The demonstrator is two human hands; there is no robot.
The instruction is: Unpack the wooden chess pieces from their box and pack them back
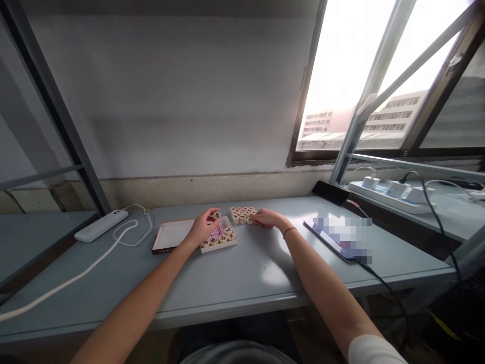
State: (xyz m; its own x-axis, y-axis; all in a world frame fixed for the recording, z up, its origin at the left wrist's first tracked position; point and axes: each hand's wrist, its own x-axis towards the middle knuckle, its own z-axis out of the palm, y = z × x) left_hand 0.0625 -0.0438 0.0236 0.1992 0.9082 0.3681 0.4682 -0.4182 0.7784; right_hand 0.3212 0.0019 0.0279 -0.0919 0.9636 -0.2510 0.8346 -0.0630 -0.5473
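Between the thumb and fingers of my left hand is a round wooden xiangqi piece with a dark character, raised over the small white box. Several pieces stand in that box along its front and right sides, and a pink printed bottom shows between them. My right hand is closed at the right end of a block of xiangqi pieces set in rows on the desk. Its fingers pinch at a piece there, partly hidden by the hand. Left of the box lies the open lid, white inside with a dark red edge.
The grey-blue desk runs along a wall. A white power bank with a cable lies left. Right are a tablet, a dark phone and a white power strip with plugs. Metal frame posts rise on both sides.
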